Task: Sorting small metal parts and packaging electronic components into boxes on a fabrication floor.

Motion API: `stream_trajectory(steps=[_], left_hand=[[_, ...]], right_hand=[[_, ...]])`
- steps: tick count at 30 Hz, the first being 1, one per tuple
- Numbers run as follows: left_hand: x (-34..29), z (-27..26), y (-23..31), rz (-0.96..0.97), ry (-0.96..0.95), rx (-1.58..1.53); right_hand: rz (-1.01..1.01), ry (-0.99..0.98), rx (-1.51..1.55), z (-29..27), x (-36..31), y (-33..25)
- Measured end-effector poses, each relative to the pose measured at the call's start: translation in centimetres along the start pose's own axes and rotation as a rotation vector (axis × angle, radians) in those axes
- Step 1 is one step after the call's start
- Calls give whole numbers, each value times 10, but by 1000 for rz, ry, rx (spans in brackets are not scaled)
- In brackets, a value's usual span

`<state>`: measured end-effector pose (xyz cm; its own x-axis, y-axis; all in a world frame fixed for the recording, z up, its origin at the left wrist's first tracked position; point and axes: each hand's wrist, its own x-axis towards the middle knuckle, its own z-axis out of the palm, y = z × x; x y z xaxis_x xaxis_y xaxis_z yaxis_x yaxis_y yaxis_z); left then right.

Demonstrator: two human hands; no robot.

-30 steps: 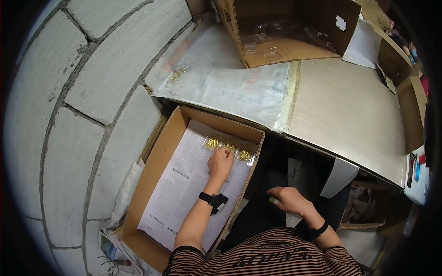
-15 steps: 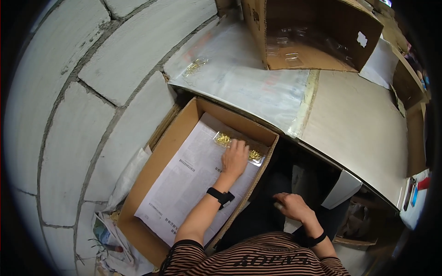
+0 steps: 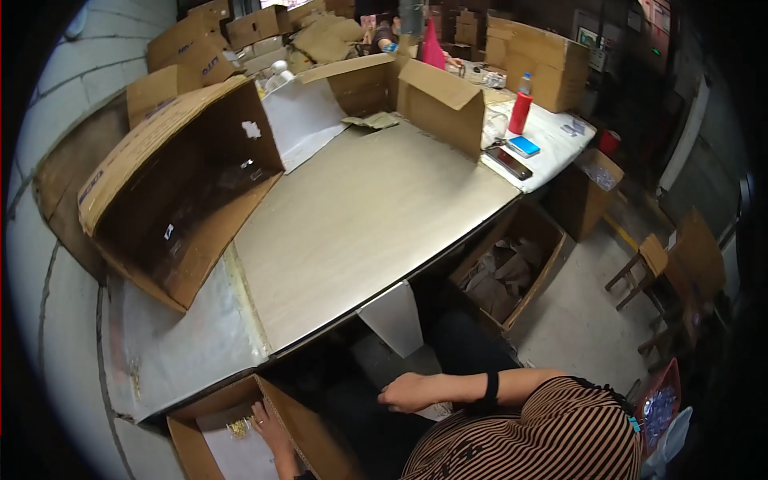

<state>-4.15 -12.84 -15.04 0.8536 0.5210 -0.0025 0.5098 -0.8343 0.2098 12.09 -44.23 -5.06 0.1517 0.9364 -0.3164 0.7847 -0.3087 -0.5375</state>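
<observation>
Left hand point(image 3: 270, 426) reaches into the open brown cardboard box point(image 3: 312, 432) under the grey metal table point(image 3: 360, 224), fingers loosely apart beside small gold pieces point(image 3: 238, 430); right hand point(image 3: 410, 393) rests half-curled, empty.

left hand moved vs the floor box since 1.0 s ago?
No. The left hand still rests inside the open cardboard box on the floor, fingers by the gold pieces on the white sheet. The view shifted because the head camera tilted up.

left forearm point(image 3: 282, 460) cut off below
</observation>
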Motion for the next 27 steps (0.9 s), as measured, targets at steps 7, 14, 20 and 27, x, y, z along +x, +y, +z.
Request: stream_trajectory(steps=[7, 14, 20, 27], left_hand=[[-4, -47, 20, 316, 399, -105], [51, -98, 125, 406, 483, -178], [126, -118, -166, 816, 914, -414], [-29, -221, 303, 361, -71, -697]], right_hand=[[320, 239, 186, 2, -156, 48], [783, 370, 138, 80, -296, 96], [886, 384, 303, 160, -323, 107], [946, 372, 562, 171, -333, 146]])
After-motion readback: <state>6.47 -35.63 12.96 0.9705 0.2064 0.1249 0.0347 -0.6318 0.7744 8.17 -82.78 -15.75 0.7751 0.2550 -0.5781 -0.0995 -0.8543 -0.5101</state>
